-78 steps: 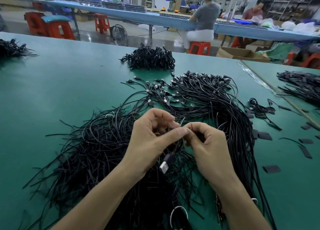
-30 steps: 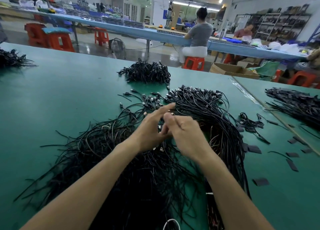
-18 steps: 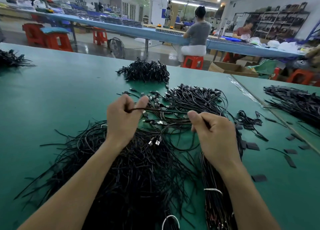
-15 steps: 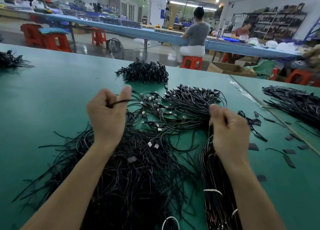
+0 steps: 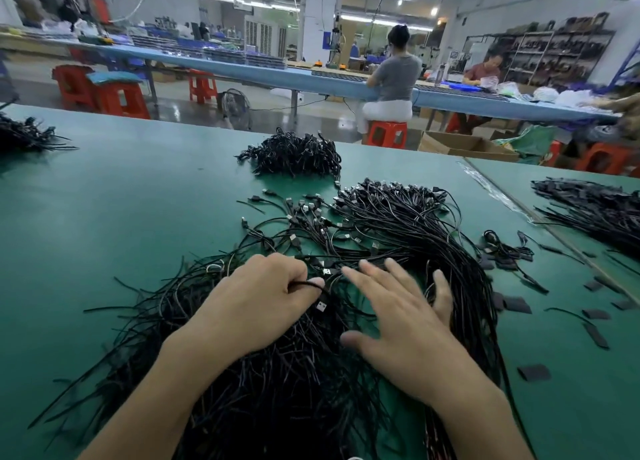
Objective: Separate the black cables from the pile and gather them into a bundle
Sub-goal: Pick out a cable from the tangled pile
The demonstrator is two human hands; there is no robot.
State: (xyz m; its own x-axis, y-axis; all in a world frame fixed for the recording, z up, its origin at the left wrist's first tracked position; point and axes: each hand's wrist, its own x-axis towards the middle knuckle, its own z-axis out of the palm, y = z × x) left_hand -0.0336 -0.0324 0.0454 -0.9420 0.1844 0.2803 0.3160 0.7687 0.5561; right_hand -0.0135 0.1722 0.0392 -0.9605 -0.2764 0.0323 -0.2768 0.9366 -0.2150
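1. Where the loose pile of thin black cables [image 5: 277, 390] spreads over the near part of the green table mat [image 5: 104, 217], both forearms reach across it.
2. Left hand [image 5: 256, 307]: fingers curled, thumb and forefinger pinching one black cable strand [image 5: 306, 284]. A silver-tipped USB plug [image 5: 322, 306] lies just below the thumb.
3. Right hand [image 5: 405, 328]: fingers straight and spread, palm down over the pile, holding nothing. Motion blur hides whether it touches the cables.
4. Straightened sheaf of black cables [image 5: 460, 276]: just right of the right hand, running away to a cluster of plugs.
5. Small flat black strips [image 5: 517, 304]: scattered on the mat to the right of the sheaf.
6. Compact heap of black cables [image 5: 294, 155]: beyond the pile and apart from it. Similar heaps lie at the far left [image 5: 20, 137] and on the adjoining table at right [image 5: 595, 210].
7. Open brown cardboard box [image 5: 464, 146]: behind the table's far edge; its contents cannot be made out.
8. Red plastic stool [image 5: 386, 134]: bears a seated person [image 5: 394, 79], back turned, at a long blue workbench [image 5: 263, 75].
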